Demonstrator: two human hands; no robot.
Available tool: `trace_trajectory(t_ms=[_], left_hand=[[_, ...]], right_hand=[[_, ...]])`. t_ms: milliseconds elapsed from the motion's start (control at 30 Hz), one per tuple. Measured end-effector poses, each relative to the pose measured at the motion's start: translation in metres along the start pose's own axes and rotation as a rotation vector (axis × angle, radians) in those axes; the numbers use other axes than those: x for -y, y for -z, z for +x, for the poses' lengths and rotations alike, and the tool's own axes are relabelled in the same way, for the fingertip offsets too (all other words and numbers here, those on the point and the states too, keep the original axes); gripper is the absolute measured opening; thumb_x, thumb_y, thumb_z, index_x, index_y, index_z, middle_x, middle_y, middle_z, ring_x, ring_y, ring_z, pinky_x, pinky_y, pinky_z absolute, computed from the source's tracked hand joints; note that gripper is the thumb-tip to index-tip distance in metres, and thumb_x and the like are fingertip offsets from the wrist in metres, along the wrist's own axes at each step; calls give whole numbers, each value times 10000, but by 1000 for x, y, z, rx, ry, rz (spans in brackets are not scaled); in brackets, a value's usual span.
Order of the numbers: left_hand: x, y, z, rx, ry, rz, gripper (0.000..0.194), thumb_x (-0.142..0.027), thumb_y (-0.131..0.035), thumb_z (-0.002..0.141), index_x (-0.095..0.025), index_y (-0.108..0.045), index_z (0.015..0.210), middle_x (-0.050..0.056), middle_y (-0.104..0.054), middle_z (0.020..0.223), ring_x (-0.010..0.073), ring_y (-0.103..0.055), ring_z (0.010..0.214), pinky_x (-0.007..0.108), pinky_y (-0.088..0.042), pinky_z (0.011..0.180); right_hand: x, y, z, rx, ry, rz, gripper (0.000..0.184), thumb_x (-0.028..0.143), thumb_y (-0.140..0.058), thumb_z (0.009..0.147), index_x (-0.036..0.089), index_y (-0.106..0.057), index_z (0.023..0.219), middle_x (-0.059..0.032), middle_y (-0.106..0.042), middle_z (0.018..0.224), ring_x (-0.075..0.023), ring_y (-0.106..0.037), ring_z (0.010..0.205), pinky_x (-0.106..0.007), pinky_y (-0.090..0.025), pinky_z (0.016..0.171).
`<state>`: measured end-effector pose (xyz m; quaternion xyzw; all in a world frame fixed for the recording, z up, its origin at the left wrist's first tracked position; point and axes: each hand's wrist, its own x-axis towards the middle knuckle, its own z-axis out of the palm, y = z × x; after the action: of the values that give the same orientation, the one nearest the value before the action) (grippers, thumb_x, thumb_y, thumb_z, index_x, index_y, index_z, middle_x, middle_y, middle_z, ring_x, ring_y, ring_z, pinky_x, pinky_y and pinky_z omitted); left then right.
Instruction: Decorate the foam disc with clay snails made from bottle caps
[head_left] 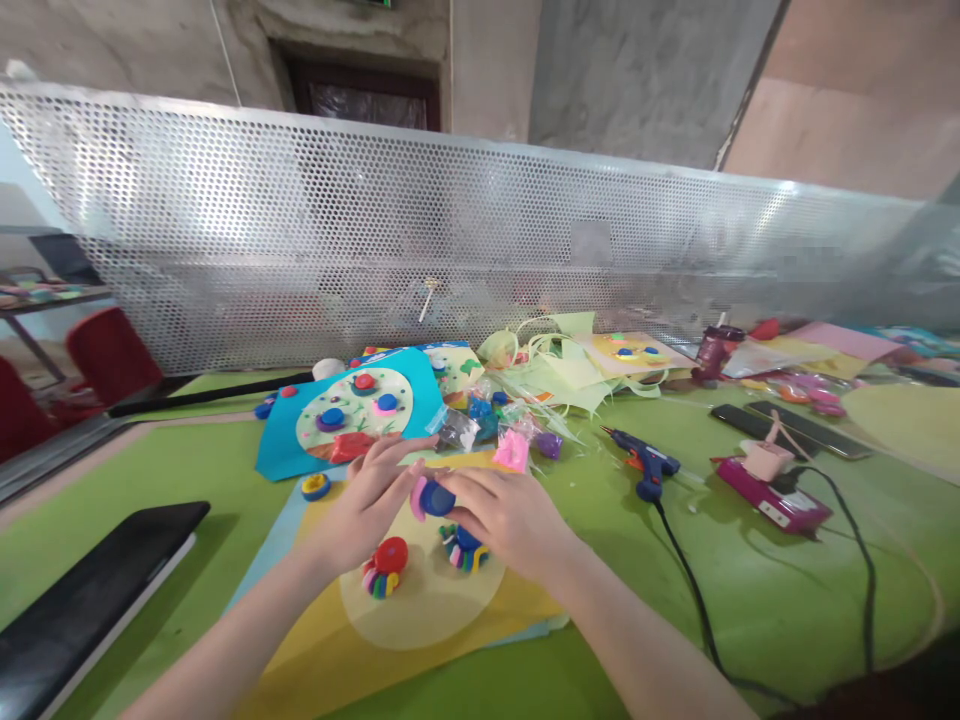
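My right hand (510, 515) pinches a blue clay disc (436, 498) with a pink clay rim (418, 497) on its left side. My left hand (364, 505) is just left of it, fingers stretched out and fairly flat, close to the pink rim; whether it touches is unclear. Below both hands a pale round paper (420, 620) lies on a yellow sheet (315, 640). Upon it sit a red clay figure (391, 555) with multicoloured strips and a blue clay figure (466, 545) with similar strips, partly covered by my right hand. A yellow-and-blue clay piece (316, 486) rests near the sheet's upper left.
A finished-looking blue card (274, 435) with clay shapes stands beyond my hands, beside bagged clay (514, 448). To the right lie a glue gun (645, 465), a magenta power strip (780, 500) and cables. A black tablet-like object (105, 590) is at left; a perforated metal screen (450, 220) spans the back.
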<state>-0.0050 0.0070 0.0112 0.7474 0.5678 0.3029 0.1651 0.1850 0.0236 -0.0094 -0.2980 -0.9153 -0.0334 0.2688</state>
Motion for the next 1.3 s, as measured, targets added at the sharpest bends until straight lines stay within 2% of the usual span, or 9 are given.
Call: trace_trajectory(t_ms=[167, 367, 533, 700, 767, 900, 967, 1133, 1300], left_hand=[[1, -5, 1, -22, 161, -103, 514, -540, -313, 817, -249, -619, 1111, 17, -552, 1303, 267, -373, 1298, 446, -278, 1084], [4, -12, -1, -40, 117, -131, 427, -471, -325, 796, -273, -702, 825, -16, -596, 1246, 246, -414, 1273, 392, -309, 1082], [5, -14, -2, -49, 127, -177, 452, -444, -293, 816, -266, -693, 929, -8, -591, 1257, 212, -460, 1239, 361, -357, 1055], [5, -14, -1, -49, 138, -209, 454, -468, -320, 788, -253, -705, 901, 10, -607, 1230, 199, -511, 1191, 307, -401, 1020], [4, -13, 0, -60, 149, -219, 476, -476, -306, 795, -251, -695, 951, 8, -612, 1223, 198, -514, 1191, 307, -401, 1019], [6, -7, 2, -104, 164, -228, 502, -487, -264, 836, -259, -659, 1046, -7, -611, 1227, 191, -482, 1227, 305, -360, 1047], [7, -1, 5, -143, 172, -222, 515, -494, -254, 849, -247, -648, 1069, 2, -604, 1240, 197, -486, 1223, 305, -357, 1046], [13, 23, 11, -306, 172, -144, 533, -503, -251, 856, -211, -618, 1110, 34, -605, 1240, 237, -507, 1197, 346, -383, 1018], [17, 43, 8, -454, 82, 42, 389, -444, -351, 866, -218, -607, 1052, 40, -580, 1240, 226, -435, 1237, 372, -254, 1085]], right_hand=[[-1, -2, 0, -39, 53, -43, 323, 285, -395, 949, 157, -527, 1215, -67, -647, 1154, -161, -640, 945, -260, -522, 782], [-2, -6, -1, -145, 135, -119, 293, 223, -392, 944, 122, -585, 1139, -72, -679, 1085, -164, -656, 884, -255, -540, 684], [-4, -11, -2, -155, 172, -135, 297, 161, -426, 918, 110, -558, 1180, -85, -672, 1094, -151, -642, 932, -243, -539, 727], [-3, -12, -1, -129, 174, -122, 297, 140, -453, 900, 108, -561, 1175, -90, -672, 1081, -172, -634, 946, -260, -531, 740], [-2, -9, 0, -40, 95, -44, 309, 178, -457, 908, 130, -554, 1197, -90, -658, 1118, -191, -626, 969, -284, -521, 766], [-2, -1, 4, 124, -214, 204, 337, 240, -534, 876, 211, -555, 1211, -50, -621, 1199, -209, -589, 1048, -320, -470, 863], [-7, 2, 5, 130, -319, 251, 348, 219, -571, 847, 227, -567, 1195, -45, -623, 1189, -204, -590, 1040, -312, -462, 855], [-27, 4, 4, 158, -538, 358, 332, 219, -620, 782, 212, -630, 1113, -70, -673, 1052, -200, -629, 823, -308, -471, 710], [-39, 4, 2, 242, -643, 583, 290, 278, -577, 815, 187, -652, 1080, -52, -695, 961, -150, -614, 801, -239, -462, 683]])
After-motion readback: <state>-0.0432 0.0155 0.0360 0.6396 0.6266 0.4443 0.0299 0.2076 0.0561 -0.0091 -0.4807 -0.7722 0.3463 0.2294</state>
